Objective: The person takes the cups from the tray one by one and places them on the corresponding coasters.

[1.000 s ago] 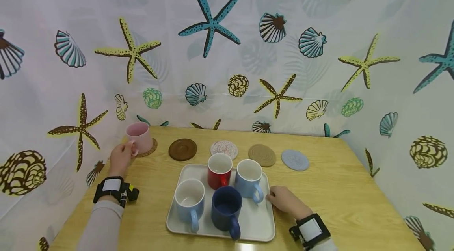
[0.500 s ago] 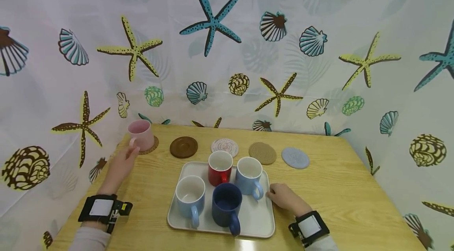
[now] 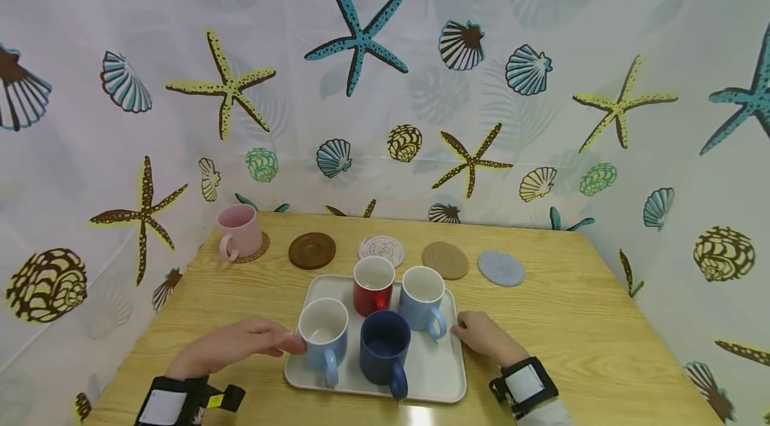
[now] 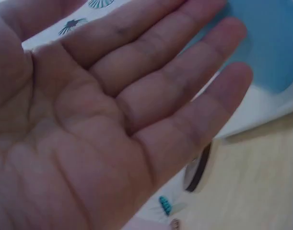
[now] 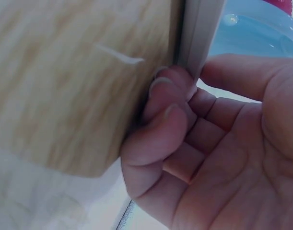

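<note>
At the near left of the tray: the left hand was right beside the left light blue mug, fingertips at its left wall; contact could not be told for sure.
Left grip: fingers straight and near one another, with nothing held.
Right grip: the right hand pinched the tray's right rim between thumb and curled fingers.
Left light blue mug: upright on the near left of the tray, handle toward the near side.
Its neighbours: the navy mug stood just right of it, the red mug and the right light blue mug farther back.
Pink mug: upright on the woven brown coaster at the far left of the counter, untouched.
Bare coasters: the dark brown coaster, white patterned coaster, tan coaster and grey-blue coaster ran rightward in a row.
Left hand's step: it seemed about to take the left light blue mug, with the pink one set out.
Left hand's next move: this called for thumb and fingers to close on the wall or handle, then a straight lift clear of the navy mug, while the right hand steadied the tray.
</note>
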Demonstrator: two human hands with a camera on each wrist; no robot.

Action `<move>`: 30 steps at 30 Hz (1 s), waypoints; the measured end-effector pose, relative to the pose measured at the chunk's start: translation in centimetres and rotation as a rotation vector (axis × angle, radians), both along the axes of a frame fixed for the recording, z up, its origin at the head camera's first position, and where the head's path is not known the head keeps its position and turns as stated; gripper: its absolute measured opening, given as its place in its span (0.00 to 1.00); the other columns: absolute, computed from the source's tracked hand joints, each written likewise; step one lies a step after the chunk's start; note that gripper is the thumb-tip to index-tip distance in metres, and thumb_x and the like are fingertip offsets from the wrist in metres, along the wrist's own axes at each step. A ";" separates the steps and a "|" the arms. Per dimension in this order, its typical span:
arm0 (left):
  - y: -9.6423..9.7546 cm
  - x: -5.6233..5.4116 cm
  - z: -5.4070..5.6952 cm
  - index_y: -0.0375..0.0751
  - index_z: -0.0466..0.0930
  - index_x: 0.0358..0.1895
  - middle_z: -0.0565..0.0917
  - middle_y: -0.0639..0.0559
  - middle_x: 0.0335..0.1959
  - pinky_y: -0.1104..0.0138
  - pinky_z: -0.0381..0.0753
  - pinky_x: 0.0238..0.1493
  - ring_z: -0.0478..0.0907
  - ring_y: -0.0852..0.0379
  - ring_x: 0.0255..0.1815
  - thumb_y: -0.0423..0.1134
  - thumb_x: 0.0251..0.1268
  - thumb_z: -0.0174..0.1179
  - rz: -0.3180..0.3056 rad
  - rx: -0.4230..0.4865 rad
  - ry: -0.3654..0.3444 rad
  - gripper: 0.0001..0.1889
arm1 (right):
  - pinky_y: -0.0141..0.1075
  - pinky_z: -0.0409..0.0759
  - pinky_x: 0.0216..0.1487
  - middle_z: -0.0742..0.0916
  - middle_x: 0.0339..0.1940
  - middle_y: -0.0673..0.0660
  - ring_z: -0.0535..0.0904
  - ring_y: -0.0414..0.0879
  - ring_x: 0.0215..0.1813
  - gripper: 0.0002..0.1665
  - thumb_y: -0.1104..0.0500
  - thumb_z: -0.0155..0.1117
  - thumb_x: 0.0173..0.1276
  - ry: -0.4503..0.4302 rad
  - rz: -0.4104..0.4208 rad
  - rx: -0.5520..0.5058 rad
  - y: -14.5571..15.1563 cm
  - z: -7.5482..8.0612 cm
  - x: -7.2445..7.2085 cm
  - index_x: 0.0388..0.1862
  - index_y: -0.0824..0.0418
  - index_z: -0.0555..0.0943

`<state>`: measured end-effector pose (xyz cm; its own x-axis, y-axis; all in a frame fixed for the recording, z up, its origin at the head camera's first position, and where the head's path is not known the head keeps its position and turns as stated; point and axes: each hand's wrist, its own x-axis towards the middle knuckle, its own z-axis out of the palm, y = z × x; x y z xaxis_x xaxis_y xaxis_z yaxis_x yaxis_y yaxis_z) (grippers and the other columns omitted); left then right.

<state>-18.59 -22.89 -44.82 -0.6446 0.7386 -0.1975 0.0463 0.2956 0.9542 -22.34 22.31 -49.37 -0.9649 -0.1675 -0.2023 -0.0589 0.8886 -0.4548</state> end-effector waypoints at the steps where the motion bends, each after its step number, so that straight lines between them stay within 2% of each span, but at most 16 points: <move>1: 0.4 0.2 -0.3 0.39 0.78 0.60 0.79 0.38 0.61 0.66 0.78 0.60 0.77 0.62 0.60 0.45 0.80 0.40 -0.017 0.003 -0.025 0.21 | 0.33 0.64 0.26 0.72 0.18 0.51 0.68 0.43 0.24 0.15 0.60 0.58 0.70 -0.001 0.001 -0.001 0.0 0.0 0.0 0.22 0.60 0.71; 4: 1.5 0.8 -1.0 0.37 0.78 0.61 0.78 0.38 0.62 0.63 0.78 0.58 0.76 0.54 0.59 0.46 0.79 0.44 -0.038 -0.001 -0.069 0.21 | 0.33 0.64 0.25 0.72 0.18 0.51 0.68 0.43 0.24 0.15 0.60 0.58 0.70 -0.002 0.004 -0.002 0.0 0.0 -0.1 0.22 0.60 0.72; 8: 2.8 1.3 -1.7 0.37 0.77 0.61 0.78 0.38 0.61 0.63 0.78 0.57 0.74 0.47 0.58 0.47 0.77 0.47 -0.060 -0.004 -0.079 0.21 | 0.33 0.64 0.26 0.73 0.18 0.52 0.68 0.43 0.24 0.15 0.60 0.58 0.70 -0.002 0.004 -0.005 0.1 0.0 -0.2 0.22 0.60 0.72; 14: 4.7 1.2 -2.8 0.38 0.77 0.61 0.78 0.42 0.60 0.67 0.74 0.61 0.72 0.51 0.59 0.45 0.78 0.46 -0.133 0.063 -0.120 0.20 | 0.33 0.64 0.26 0.73 0.18 0.52 0.68 0.43 0.24 0.15 0.60 0.58 0.70 0.000 0.004 -0.010 0.1 -0.2 -0.1 0.22 0.60 0.71; 17: 5.1 1.0 -3.1 0.37 0.76 0.61 0.77 0.42 0.62 0.67 0.72 0.65 0.71 0.53 0.62 0.44 0.79 0.44 -0.170 0.093 -0.144 0.20 | 0.33 0.64 0.26 0.72 0.18 0.52 0.68 0.43 0.24 0.15 0.60 0.58 0.70 0.002 0.006 -0.006 0.1 -0.2 -0.1 0.22 0.60 0.71; 19: 5.1 1.0 -3.2 0.37 0.76 0.61 0.77 0.41 0.63 0.66 0.73 0.65 0.72 0.55 0.62 0.44 0.79 0.44 -0.172 0.097 -0.141 0.20 | 0.33 0.64 0.26 0.72 0.18 0.52 0.68 0.43 0.24 0.15 0.60 0.58 0.70 0.003 0.008 -0.003 0.0 -0.2 -0.1 0.22 0.60 0.71; 22: 4.5 1.0 -3.1 0.34 0.77 0.59 0.79 0.41 0.60 0.63 0.77 0.62 0.75 0.58 0.60 0.44 0.79 0.43 -0.148 0.106 -0.154 0.20 | 0.33 0.64 0.26 0.72 0.18 0.51 0.67 0.43 0.24 0.15 0.60 0.58 0.70 0.004 0.008 0.000 0.0 -0.2 -0.1 0.22 0.60 0.71; 26: 3.7 0.9 -2.9 0.26 0.76 0.56 0.83 0.44 0.53 0.59 0.82 0.55 0.78 0.57 0.55 0.44 0.79 0.43 -0.108 0.151 -0.217 0.22 | 0.32 0.64 0.26 0.72 0.18 0.51 0.67 0.43 0.24 0.16 0.60 0.58 0.70 0.008 0.005 0.005 0.1 -0.3 -0.2 0.21 0.60 0.71; 30: 3.1 0.8 -2.8 0.18 0.73 0.52 0.84 0.50 0.44 0.61 0.85 0.49 0.79 0.56 0.49 0.44 0.79 0.44 -0.038 0.171 -0.250 0.25 | 0.32 0.64 0.26 0.72 0.18 0.51 0.67 0.43 0.24 0.15 0.60 0.58 0.70 0.009 0.004 0.005 0.1 -0.3 -0.2 0.21 0.60 0.71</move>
